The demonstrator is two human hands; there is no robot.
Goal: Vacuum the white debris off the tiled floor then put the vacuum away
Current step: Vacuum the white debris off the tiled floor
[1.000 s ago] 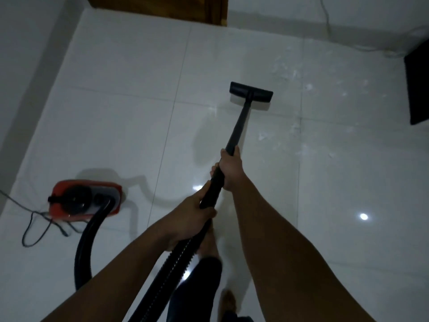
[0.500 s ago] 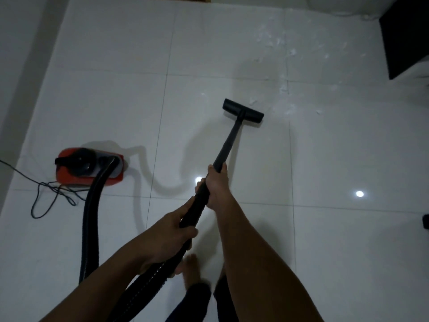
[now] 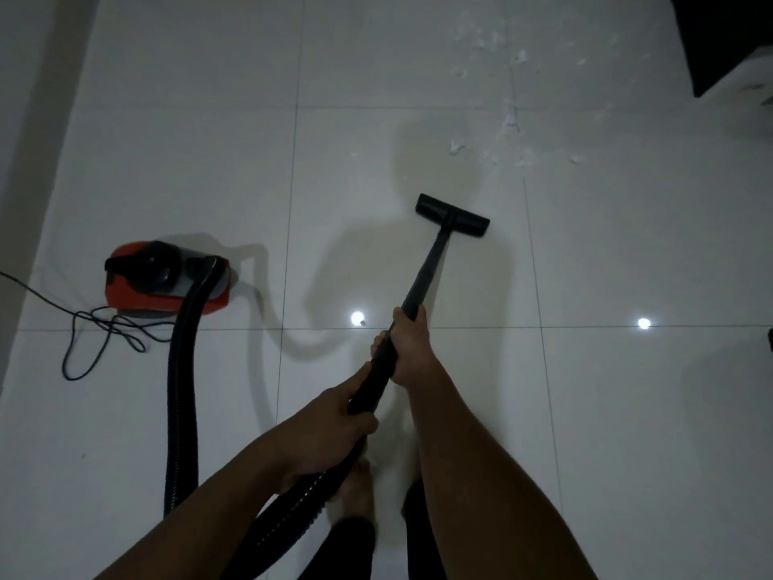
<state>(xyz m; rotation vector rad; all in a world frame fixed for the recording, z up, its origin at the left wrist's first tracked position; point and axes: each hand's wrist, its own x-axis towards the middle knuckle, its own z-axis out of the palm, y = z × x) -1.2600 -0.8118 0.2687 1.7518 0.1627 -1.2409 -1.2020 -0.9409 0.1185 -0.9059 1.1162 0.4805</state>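
Observation:
Both my hands grip the black vacuum wand [image 3: 426,270]. My right hand [image 3: 412,349] holds it higher up the tube, my left hand [image 3: 334,429] lower, where the ribbed hose [image 3: 182,391] joins. The flat black floor nozzle [image 3: 452,214] rests on the white tiled floor [image 3: 627,412], short of the white debris [image 3: 512,119] scattered at the upper right. The red and black vacuum body [image 3: 163,282] sits on the floor to the left, with the hose curving up from it.
A thin black power cord [image 3: 104,332] lies tangled left of the vacuum body, near the left wall [image 3: 37,119]. A dark piece of furniture [image 3: 728,39] stands at the top right. My bare feet [image 3: 355,491] are below the hands.
The nozzle has been drawn back toward me, away from the debris. The view has shifted so the debris and the vacuum body sit farther from me.

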